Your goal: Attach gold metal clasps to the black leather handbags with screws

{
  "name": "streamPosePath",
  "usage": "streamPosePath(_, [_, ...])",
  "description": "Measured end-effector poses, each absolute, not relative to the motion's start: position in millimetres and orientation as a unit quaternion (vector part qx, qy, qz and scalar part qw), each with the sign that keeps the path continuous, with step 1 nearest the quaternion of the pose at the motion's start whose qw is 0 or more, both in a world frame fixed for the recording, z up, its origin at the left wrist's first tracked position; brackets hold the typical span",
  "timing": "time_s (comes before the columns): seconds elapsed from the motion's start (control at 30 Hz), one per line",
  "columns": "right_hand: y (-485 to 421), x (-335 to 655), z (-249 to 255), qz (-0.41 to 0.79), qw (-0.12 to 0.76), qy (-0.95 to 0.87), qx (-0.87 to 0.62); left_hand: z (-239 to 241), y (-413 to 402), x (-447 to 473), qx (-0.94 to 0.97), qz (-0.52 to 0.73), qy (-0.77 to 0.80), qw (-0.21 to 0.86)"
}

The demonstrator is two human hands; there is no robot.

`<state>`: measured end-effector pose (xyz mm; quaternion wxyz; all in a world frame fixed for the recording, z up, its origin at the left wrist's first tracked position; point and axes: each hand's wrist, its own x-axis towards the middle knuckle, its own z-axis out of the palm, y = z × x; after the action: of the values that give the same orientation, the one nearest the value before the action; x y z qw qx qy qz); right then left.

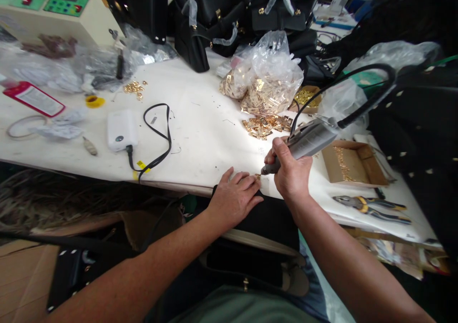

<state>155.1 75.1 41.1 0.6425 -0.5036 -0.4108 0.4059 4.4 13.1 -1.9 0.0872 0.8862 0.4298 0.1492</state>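
Observation:
My right hand (291, 170) is wrapped round a grey electric screwdriver (311, 139), tilted with its tip down to the left. The tip meets a small gold metal fitting (257, 176) at the table's front edge. My left hand (234, 196) lies flat with fingers stretched, its fingertips beside that fitting. Under my left hand is part of a black bag (270, 218), which hangs over the edge onto my lap. What fixes the fitting to the bag is too small to make out.
Gold plates (266, 126) lie before a plastic bag of fittings (270, 87). To the right are a cardboard box of small screws (352, 165) and pliers (372, 207). A white power box (122, 130) with a black cable stands left. Black handbags (222, 22) fill the back.

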Motion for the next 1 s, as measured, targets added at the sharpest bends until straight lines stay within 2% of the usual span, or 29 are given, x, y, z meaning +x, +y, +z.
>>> streamPosePath(0.5, [72, 152, 48, 0.417, 0.561, -0.507, -0.505, -3, 13, 5, 0.885, 0.153, 0.433, 0.079])
streamPosePath(1.0, [76, 151, 55, 0.433, 0.520, -0.537, -0.505, -2, 13, 6, 0.885, 0.143, 0.434, 0.086])
